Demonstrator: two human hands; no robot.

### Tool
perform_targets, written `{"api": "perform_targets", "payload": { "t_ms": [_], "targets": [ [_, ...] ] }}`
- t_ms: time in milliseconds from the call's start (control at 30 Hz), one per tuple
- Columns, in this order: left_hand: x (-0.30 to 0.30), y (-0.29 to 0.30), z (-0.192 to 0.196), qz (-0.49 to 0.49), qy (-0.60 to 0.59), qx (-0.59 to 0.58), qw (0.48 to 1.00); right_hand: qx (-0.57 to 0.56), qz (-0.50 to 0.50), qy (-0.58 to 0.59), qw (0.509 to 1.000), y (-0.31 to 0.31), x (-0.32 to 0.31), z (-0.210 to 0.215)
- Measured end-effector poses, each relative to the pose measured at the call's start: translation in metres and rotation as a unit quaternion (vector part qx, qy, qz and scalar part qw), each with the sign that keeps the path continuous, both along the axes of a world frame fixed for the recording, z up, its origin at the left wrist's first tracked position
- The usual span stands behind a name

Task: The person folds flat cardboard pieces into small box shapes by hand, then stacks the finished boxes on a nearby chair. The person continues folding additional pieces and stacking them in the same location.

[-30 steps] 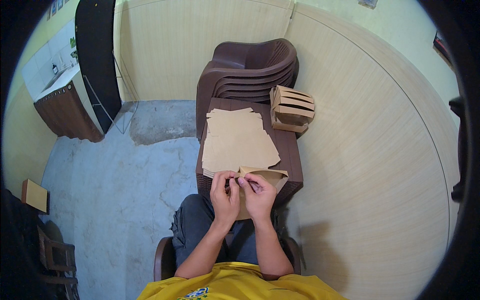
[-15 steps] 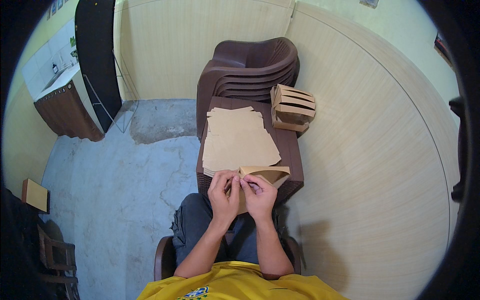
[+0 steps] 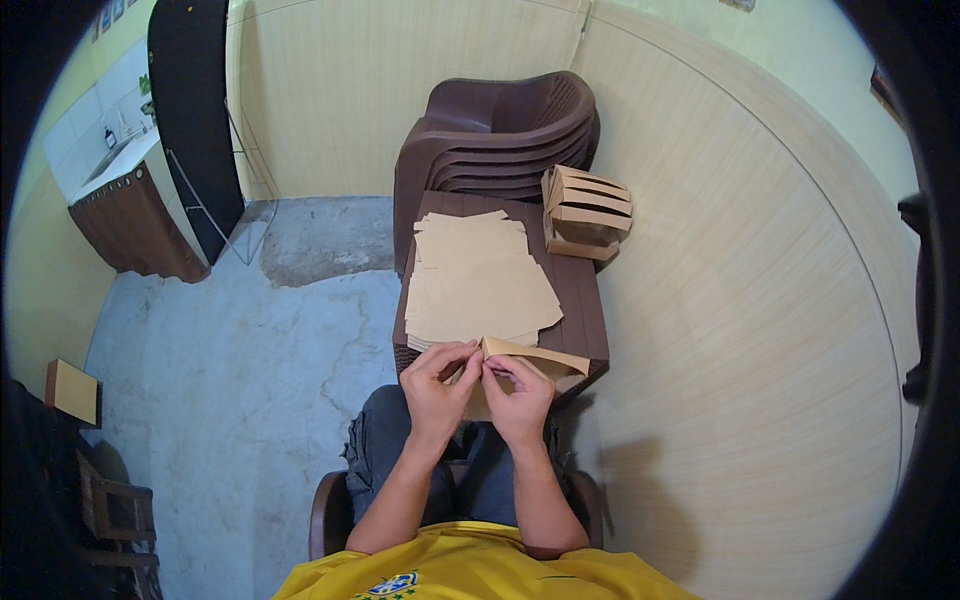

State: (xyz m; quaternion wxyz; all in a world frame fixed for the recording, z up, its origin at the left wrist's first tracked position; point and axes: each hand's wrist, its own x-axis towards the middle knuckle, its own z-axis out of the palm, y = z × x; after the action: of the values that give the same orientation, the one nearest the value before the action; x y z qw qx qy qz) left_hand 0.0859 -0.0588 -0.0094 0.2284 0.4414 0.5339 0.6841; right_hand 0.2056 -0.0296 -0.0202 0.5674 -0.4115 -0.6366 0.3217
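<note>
At the near edge of the brown plastic table (image 3: 578, 310), your left hand (image 3: 436, 388) and right hand (image 3: 518, 398) pinch one corner of a part-folded tan cardboard piece (image 3: 552, 357); flat tan cardboard sheets (image 3: 480, 282) lie stacked beyond.

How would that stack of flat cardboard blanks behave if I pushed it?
The stack of cardboard blanks would probably slide apart, since its edges sit uneven with no visible binding. They look thin, so likely light and somewhat bendy individually.
</note>
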Motion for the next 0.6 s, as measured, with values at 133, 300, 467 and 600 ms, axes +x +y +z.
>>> {"api": "perform_targets", "payload": {
  "t_ms": [133, 300, 467, 600],
  "targets": [
    [-0.006, 0.002, 0.003, -0.02, 0.027, 0.024, 0.999, 0.047, 0.007, -0.04, 0.998, -0.003, 0.003, 0.006],
    [-0.008, 0.0, 0.005, -0.028, 0.065, 0.058, 0.996, 0.028, 0.021, -0.031, 0.999, -0.003, 0.009, 0.004],
    [-0.009, 0.001, 0.006, -0.043, 0.051, 0.069, 0.995, -0.012, 0.031, 0.011, 0.999, -0.002, 0.008, -0.005],
    [-0.011, 0.0, 0.01, -0.054, 0.033, 0.045, 0.997, -0.009, 0.044, 0.038, 0.998, 0.002, 0.008, -0.008]
  ]
}}
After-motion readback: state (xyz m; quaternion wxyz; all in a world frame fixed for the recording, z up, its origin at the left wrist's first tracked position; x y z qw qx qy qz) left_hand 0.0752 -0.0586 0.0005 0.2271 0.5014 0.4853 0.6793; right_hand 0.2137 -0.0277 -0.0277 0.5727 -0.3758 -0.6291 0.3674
